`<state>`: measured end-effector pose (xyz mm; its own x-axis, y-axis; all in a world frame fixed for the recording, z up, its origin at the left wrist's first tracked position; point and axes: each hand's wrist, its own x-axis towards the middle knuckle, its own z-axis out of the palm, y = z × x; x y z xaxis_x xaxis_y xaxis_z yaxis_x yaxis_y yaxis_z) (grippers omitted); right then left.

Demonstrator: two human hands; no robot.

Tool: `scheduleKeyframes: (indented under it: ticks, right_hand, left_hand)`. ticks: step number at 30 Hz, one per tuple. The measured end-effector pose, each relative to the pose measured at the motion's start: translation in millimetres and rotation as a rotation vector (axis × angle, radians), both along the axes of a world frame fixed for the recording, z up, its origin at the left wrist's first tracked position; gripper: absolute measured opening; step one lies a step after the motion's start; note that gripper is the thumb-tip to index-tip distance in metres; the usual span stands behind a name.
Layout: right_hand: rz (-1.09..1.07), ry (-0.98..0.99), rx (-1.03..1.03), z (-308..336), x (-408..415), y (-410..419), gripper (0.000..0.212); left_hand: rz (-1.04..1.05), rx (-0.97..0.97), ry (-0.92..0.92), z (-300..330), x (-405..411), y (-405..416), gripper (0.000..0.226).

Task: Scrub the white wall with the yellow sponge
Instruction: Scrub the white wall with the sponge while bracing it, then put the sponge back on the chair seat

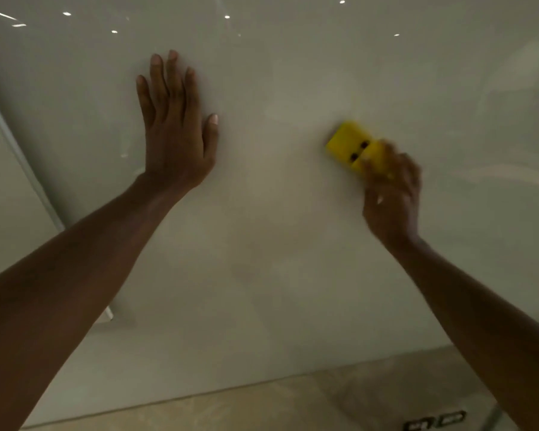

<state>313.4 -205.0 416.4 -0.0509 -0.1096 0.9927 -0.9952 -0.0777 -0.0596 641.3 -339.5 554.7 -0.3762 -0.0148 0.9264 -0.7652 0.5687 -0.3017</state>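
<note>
Bracing at approx. 10 o'clock of the view, left hand (175, 132) lies flat on the white wall (277, 244), fingers spread and straight, palm apparently touching, holding nothing. Wall is glossy w/ light reflections along the top; judged hard, smooth, likely slick if wet, so a flat palm may slide under load. Yellow sponge (353, 146) sits at approx. 2 o'clock, well apart from left hand, pressed against the wall. Judged light, soft, compressible; two dark holes show on its back face, purpose unclear. Best hold: fingers wrapped over back and edges at lower end, per current grip. Right hand (392, 194) is closed around sponge's lower-right end; sponge projects toward 10 o'clock from the fingertips. Hand is motion-blurred, so exact finger placement can't be confirmed. Floor strip (262, 405) runs along 6 o'clock.
</note>
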Motion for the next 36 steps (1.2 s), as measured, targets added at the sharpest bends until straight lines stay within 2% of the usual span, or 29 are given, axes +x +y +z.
scheduleKeyframes:
  ticks: [2,4,6,8,11,13,15,16,19,20,21,24,26,27,31,34,36]
  right_hand:
    - [-0.04,-0.275,-0.101,9.1,-15.3,5.9,0.05]
    - [-0.066,-0.381,-0.143,-0.4,-9.0,4.6,0.051]
    - [-0.05,-0.254,-0.097,-30.1,8.3,2.1,0.046]
    - [0.033,-0.001,0.076,-74.9,14.1,6.5,0.043]
    - [0.062,0.352,0.306,-123.9,-17.1,22.5,0.059]
    - [0.051,0.376,0.282,-123.4,-58.1,29.9,0.06]
    - [0.0,0.2,0.13,-113.5,-100.7,34.4,0.058]
    - [-0.035,0.035,0.058,-110.3,-123.5,38.8,0.056]
    - [-0.035,-0.642,-0.088,-110.1,-173.1,55.6,0.055]
    - [-0.041,-0.807,-0.117,-114.4,-181.2,59.4,0.057]
    - [-0.056,-0.904,-0.137,-121.1,-183.9,61.6,0.058]
    - [-0.05,-0.966,-0.14,-152.2,-170.3,62.5,0.063]
    - [0.04,-0.946,-0.072,-175.2,-138.7,62.9,0.066]
    - [0.091,-0.867,-0.019,-188.6,-123.2,63.4,0.064]
    - [0.179,-0.326,0.3,-239.1,-111.1,75.7,0.047]
    - [0.132,-0.269,0.416,-254.7,-144.5,96.1,0.032]
    - [0.083,-0.343,0.49,-273.2,-172.7,118.2,0.031]
  left_hand:
    - [-0.011,-0.006,-0.019,0.8,-16.4,5.3,0.061]
    - [-0.019,-0.004,-0.033,2.4,-33.3,11.2,0.061]
    - [-0.025,-0.006,-0.038,3.7,-49.7,15.8,0.06]
    - [-0.035,-0.016,-0.043,4.6,-67.9,19.9,0.06]
    - [-0.042,-0.046,-0.059,5.5,-96.9,25.0,0.059]
    - [-0.041,-0.058,-0.064,4.0,-116.4,27.8,0.059]
    - [-0.035,-0.057,-0.069,1.2,-135.2,31.2,0.059]
    - [-0.033,-0.052,-0.07,-1.2,-145.0,34.4,0.058]
    - [-0.025,-0.045,-0.081,-10.5,-175.0,43.9,0.056]
    - [-0.019,-0.04,-0.082,-14.1,-185.2,46.8,0.055]
    - [-0.018,-0.028,-0.082,-18.4,-195.3,49.7,0.055]
    - [-0.033,0.002,-0.09,-34.4,-230.1,59.0,0.057]
    - [-0.054,0.009,-0.098,-47.7,-252.9,66.4,0.057]
    - [-0.066,0.011,-0.109,-55.1,-265.5,70.1,0.057]
    - [-0.122,0.018,-0.21,-92.6,-317.2,86.1,0.056]
    - [-0.147,0.042,-0.246,-124.1,-348.7,97.4,0.057]
    - [-0.155,0.057,-0.264,-144.8,-366.6,103.7,0.058]
